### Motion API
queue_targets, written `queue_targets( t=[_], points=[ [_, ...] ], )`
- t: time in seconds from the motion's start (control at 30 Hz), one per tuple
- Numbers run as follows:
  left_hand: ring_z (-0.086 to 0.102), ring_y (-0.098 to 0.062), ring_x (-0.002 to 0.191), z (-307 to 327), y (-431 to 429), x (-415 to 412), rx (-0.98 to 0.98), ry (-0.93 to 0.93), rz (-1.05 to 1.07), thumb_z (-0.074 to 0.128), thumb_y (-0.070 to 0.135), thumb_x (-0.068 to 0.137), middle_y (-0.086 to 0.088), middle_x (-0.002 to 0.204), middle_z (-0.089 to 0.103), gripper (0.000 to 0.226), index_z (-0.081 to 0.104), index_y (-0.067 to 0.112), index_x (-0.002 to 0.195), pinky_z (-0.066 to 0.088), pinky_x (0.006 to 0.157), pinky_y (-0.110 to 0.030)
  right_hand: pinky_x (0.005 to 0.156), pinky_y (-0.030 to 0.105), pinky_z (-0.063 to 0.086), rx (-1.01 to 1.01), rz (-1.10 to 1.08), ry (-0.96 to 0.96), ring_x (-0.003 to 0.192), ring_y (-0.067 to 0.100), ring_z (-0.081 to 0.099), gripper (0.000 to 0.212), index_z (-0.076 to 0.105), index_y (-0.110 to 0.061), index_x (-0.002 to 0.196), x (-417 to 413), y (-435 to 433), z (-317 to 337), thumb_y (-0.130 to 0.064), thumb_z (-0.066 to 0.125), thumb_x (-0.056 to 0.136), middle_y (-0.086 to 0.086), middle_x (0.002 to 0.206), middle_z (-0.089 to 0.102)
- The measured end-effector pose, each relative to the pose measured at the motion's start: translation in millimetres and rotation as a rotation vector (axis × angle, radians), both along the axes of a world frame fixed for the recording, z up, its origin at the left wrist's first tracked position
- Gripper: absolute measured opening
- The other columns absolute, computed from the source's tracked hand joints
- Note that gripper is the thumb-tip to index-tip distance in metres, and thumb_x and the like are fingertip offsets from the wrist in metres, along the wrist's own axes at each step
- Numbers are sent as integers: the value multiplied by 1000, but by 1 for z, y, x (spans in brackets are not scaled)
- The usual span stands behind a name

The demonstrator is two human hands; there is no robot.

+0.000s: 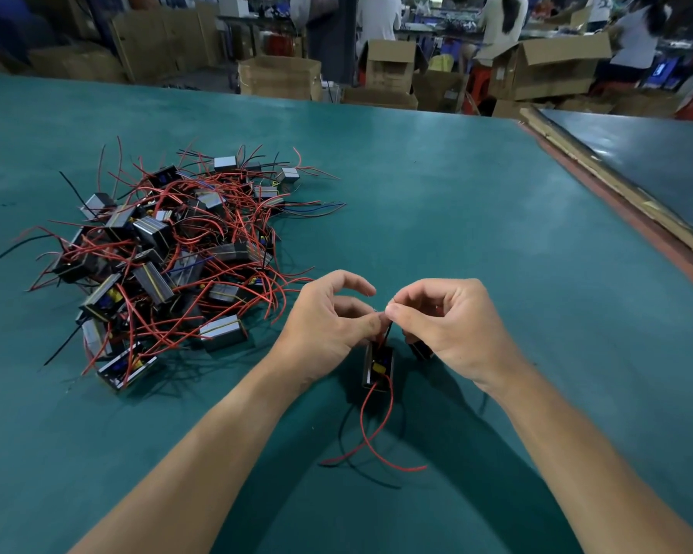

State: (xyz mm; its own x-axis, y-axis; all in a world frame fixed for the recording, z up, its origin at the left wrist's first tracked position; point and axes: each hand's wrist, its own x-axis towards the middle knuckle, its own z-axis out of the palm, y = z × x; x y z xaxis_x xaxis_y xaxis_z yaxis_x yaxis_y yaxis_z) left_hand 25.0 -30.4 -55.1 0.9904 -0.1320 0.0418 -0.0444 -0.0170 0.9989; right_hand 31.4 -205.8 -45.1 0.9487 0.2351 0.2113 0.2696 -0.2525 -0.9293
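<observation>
Pinching the top of a thin black wire (387, 334) between thumb and forefinger, the left hand (329, 317) and the right hand (449, 325) meet fingertip to fingertip over the near middle of the green desk (437, 201), with their other fingers loosely curled. The wire runs down to a small transformer (378, 365) that stands on end on the desk, directly below the pinch and between the two wrists. Two red leads (371, 429) trail from its near end toward the person and cross each other on the desk. Just under the right palm a second dark part (421, 349) shows (mostly hidden, so what it is cannot be told). To the left, well apart from the hands, lies a tangled heap of transformers (165, 253) with red and black wires sticking out on all sides. A dark board (657, 161) lies along the desk's right edge. Beyond the far edge stand open cardboard boxes (549, 66), with people working among them.
</observation>
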Motion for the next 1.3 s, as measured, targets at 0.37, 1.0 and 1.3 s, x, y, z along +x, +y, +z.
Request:
queue_targets(
  t=[0.37,1.0,1.3],
  points=[
    [63,-39,64,-2,-2,0,108,-97,118,75,6,83,-11,75,70,49,44,30,113,54,69,-49,52,21,45,-22,-96,-11,52,9,54,17,73,-17,69,0,1,1,-13,74,86,-2,58,66],
    [63,-8,71,-3,-9,-11,541,-434,126,74,17,81,10,73,67,15,71,31,85,54,72,-37,56,29,54,60,-112,75,55,13,61,14,73,-13,74,-2,3,0,-13,70,87,7,65,70],
    [53,-9,92,0,-9,-12,653,-509,263,69,19,90,5,105,56,6,75,17,90,44,80,-29,54,17,41,-48,-163,-67,51,3,49,19,74,-25,68,0,3,-2,-20,74,87,-11,55,61]
  ],
)
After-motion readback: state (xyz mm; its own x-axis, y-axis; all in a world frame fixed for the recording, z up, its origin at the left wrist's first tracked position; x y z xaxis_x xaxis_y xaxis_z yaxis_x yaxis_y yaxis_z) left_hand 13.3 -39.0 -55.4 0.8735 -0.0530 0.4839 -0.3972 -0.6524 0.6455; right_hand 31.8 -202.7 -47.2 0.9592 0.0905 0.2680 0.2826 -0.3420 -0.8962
